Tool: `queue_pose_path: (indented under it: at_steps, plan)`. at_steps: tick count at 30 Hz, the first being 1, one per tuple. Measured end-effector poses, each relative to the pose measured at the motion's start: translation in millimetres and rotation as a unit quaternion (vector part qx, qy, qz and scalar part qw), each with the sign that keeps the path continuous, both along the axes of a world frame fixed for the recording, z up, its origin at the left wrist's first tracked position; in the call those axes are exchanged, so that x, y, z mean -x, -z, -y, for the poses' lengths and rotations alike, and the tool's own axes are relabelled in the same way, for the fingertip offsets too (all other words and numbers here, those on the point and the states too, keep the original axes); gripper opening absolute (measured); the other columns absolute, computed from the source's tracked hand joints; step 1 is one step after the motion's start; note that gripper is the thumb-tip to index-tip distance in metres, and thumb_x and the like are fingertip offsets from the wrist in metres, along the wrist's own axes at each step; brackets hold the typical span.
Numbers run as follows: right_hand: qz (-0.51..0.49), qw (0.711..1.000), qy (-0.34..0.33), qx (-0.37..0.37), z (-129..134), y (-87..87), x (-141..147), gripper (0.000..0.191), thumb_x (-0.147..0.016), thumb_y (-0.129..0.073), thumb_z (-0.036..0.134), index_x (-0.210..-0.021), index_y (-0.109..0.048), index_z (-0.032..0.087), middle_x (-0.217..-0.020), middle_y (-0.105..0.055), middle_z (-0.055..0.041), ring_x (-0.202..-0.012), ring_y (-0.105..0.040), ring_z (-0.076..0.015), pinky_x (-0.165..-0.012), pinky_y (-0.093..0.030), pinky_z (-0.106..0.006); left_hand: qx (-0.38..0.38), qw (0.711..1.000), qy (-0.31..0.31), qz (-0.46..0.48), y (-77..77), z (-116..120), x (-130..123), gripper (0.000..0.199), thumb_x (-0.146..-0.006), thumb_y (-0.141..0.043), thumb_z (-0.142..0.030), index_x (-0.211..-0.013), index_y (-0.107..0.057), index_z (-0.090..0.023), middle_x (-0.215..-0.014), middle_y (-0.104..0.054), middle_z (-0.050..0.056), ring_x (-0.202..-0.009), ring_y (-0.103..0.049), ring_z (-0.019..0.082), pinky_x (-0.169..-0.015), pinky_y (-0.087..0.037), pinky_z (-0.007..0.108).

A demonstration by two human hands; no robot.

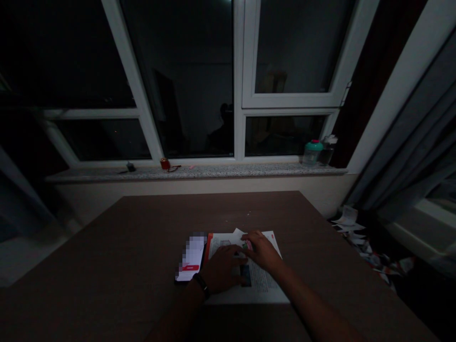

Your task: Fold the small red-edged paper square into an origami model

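Note:
A printed page point(263, 297) with text and pictures, orange along its left edge, lies flat on the table. My left hand point(223, 271), with a dark band on the wrist, rests on its left half, fingers spread. On the upper part of the page is my right hand point(262, 251), its fingers bent around a small pink and green thing point(247, 245) that is mostly covered. What kind of thing it is I cannot tell. A white paper corner point(238, 231) sticks out above the page's top edge. Left of the page lies a phone point(194, 256) with its screen lit.
The brown table point(142, 247) reaches to the wall below the window. Tiny white bits point(249, 213) lie beyond the page. On the sill point(213, 171) stand a small red jar point(164, 164) and a teal-lidded bottle point(312, 152). Scattered papers point(374, 260) lie beyond the table's right edge.

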State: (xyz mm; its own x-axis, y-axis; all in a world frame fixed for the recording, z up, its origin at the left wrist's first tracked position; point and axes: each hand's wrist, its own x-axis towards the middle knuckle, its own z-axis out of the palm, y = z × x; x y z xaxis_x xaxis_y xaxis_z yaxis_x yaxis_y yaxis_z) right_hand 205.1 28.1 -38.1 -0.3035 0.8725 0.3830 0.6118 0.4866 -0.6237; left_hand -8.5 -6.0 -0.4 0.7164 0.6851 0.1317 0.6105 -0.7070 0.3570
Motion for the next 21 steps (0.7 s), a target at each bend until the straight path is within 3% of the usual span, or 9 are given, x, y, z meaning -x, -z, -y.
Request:
queue_pose_path:
  at_steps: [7,17,21]
  plan:
    - [-0.007,1.0,-0.001,0.006,-1,4.3,-2,0.042,-0.076,-0.069,0.013,-0.116,-0.063,0.024,-0.113,-0.062,-0.007,-0.111,-0.056,-0.0226,-0.097,-0.045,-0.036,0.003,1.0,-0.015,0.006,16.6,-5,6,0.058,-0.073,-0.081,-0.045,-0.126,-0.062,-0.031,-0.148,-0.043,0.008,-0.136,-0.038,0.034,-0.112,-0.03,0.055]
    - [0.016,1.0,-0.014,0.005,-1,-0.9,0,0.03,-0.084,-0.068,0.026,-0.113,-0.065,0.023,-0.114,-0.065,-0.0082,-0.11,-0.057,-0.0239,-0.096,-0.044,-0.037,0.041,0.999,-0.004,-0.003,6.8,-3,2,0.069,-0.075,-0.078,-0.046,-0.136,-0.052,-0.029,-0.147,-0.048,0.005,-0.14,-0.033,0.034,-0.114,-0.029,0.054]
    - [0.016,1.0,-0.02,0.0,-2,-1.5,-1,0.03,-0.083,-0.067,0.023,-0.113,-0.065,0.022,-0.112,-0.066,-0.0083,-0.11,-0.056,-0.0239,-0.097,-0.044,-0.037,0.036,0.999,-0.012,-0.004,8.2,-3,1,0.063,-0.078,-0.076,-0.044,-0.135,-0.053,-0.028,-0.146,-0.048,0.005,-0.14,-0.033,0.033,-0.114,-0.028,0.052]
